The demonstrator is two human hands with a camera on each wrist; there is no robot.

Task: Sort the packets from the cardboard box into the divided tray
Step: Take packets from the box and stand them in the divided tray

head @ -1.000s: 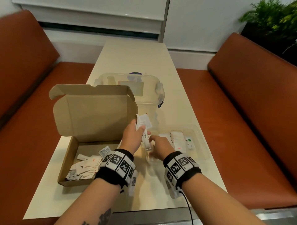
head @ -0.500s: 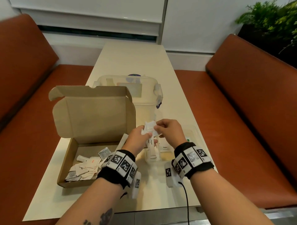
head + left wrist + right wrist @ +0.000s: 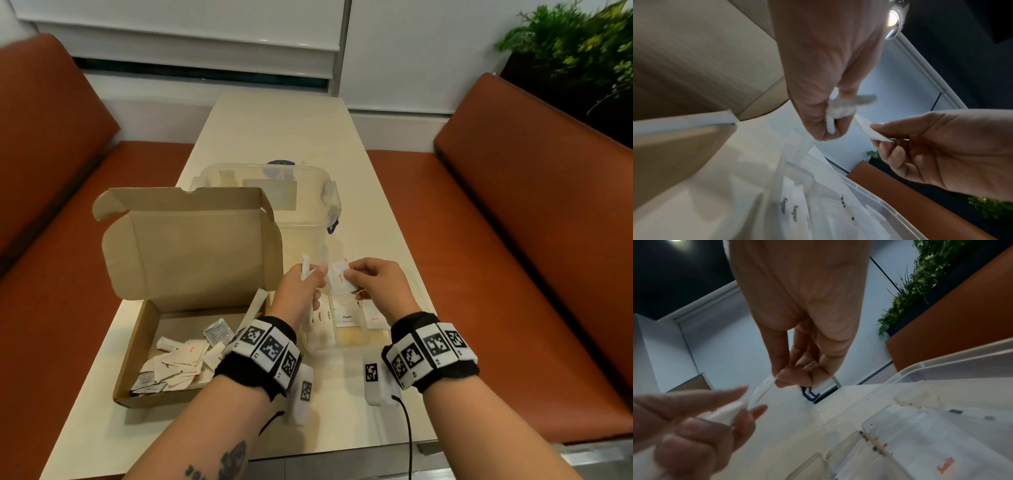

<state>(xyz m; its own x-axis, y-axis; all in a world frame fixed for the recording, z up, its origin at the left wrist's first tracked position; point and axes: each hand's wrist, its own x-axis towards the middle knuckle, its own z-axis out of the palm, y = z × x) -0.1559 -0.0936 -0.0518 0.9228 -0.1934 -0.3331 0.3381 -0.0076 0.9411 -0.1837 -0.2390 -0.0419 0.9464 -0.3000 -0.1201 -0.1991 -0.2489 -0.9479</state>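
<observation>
The salt packet [image 3: 339,281], a flat white sachet with red lettering, is pinched by its right edge between the thumb and fingertips of the right hand [image 3: 375,287], held in the air just above the divided tray [image 3: 346,344]. The left hand [image 3: 301,291] is curled round a small bunch of narrow white stick packets [image 3: 306,270]; how many it grips cannot be told, since the left wrist view is blurred there.

The clear tray lies on the table [image 3: 284,130] under both hands, with sugar sticks [image 3: 321,317] in its left section, a pepper packet [image 3: 346,318] in the middle one and a salt packet [image 3: 374,319] in the right. The open cardboard box [image 3: 137,373], just to the left, holds many more loose packets [image 3: 178,363].

To do this step well, the person would likely carry the held sachet right and down over the right section and let go low, so that it lands flat on its like and does not bridge the divider. The left hand's sticks seem bound for the left section, best laid lengthwise beside the sugar. Keeping the printed side up makes each section easy to read.
</observation>
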